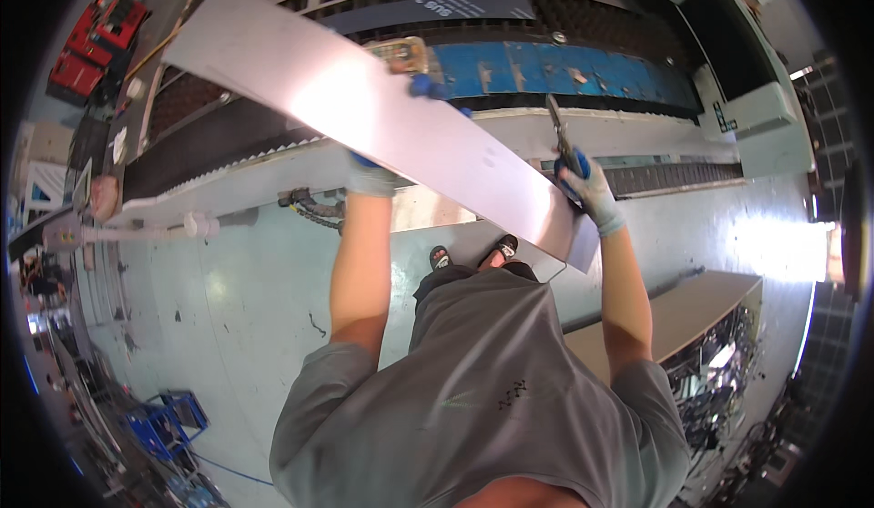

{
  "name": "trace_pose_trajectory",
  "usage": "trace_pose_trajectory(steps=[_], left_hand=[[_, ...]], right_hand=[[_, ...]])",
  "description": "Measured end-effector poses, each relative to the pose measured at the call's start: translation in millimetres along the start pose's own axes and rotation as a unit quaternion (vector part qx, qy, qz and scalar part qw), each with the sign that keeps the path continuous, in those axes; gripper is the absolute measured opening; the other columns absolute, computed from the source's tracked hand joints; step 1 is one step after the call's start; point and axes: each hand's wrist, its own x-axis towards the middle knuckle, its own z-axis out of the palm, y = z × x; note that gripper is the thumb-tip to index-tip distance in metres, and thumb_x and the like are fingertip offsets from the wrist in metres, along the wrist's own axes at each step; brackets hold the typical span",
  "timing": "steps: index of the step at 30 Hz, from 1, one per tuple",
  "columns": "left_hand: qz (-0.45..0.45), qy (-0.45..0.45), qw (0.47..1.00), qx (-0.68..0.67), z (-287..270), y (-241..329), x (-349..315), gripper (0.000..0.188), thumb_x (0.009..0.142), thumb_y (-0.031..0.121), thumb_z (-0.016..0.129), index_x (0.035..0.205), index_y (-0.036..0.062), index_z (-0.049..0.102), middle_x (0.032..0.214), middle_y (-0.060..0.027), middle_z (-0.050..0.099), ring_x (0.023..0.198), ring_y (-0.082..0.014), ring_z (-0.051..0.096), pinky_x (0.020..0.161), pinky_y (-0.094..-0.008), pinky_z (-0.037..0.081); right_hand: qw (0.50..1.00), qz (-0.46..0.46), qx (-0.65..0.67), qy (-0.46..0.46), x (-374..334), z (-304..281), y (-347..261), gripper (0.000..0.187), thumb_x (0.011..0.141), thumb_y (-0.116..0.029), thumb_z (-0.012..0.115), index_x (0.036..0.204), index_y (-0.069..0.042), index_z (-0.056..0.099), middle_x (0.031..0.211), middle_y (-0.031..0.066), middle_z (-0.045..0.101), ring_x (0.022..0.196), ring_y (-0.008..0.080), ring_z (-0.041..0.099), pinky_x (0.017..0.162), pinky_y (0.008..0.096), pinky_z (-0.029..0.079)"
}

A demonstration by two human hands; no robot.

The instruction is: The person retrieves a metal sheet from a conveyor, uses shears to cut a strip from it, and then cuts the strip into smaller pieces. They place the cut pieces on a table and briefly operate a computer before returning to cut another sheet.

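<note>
A long, shiny metal strip (364, 98) slants across the view, its left end far and its right end near my body. My gloved left hand (369, 177) holds it from beneath; blue fingertips curl over the far edge, and the strip hides the palm. In a grey and blue glove, my right hand (592, 191) is closed around a metal hand tool (558, 124) that looks like pliers, its narrow end pointing away from me. That hand is beside the strip's right end; whether it also touches the strip I cannot tell.
Ahead stands a machine bed (410, 144) with dark slats and a blue panel (546, 66). Another metal strip (437, 15) with printing lies on the slats. A brown-topped bench (692, 308) is at right. Red units (96, 44) and a blue frame (168, 424) stand at left.
</note>
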Motion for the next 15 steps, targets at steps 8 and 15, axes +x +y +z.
trace_pose_trajectory(steps=[8, 15], left_hand=[[0.100, -0.055, 0.980, 0.162, 51.3, 65.0, 33.3, 0.044, 0.098, 0.052, 0.056, 0.119, 0.0134, 0.057, 0.123, -0.0210, 0.062, 0.126, -0.0424, 0.053, 0.110, -0.0772, 0.030], [0.169, -0.133, 0.937, 0.275, 69.6, 68.3, 88.9, 0.037, 0.102, 0.046, 0.052, 0.120, 0.0176, 0.067, 0.127, -0.0130, 0.067, 0.131, -0.0320, 0.055, 0.117, -0.0760, 0.021]], right_hand=[[0.886, -0.120, -0.220, 0.391, -6.3, -52.0, -45.7, 0.049, 0.091, -0.009, 0.071, 0.137, 0.001, 0.056, 0.119, 0.0176, 0.067, 0.103, 0.0293, 0.068, 0.093, 0.0398, 0.053], [0.918, -0.046, -0.157, 0.361, -74.5, -90.1, 16.1, 0.048, 0.093, -0.009, 0.069, 0.138, -0.001, 0.056, 0.119, 0.0178, 0.069, 0.115, 0.0260, 0.067, 0.099, 0.0350, 0.049]])
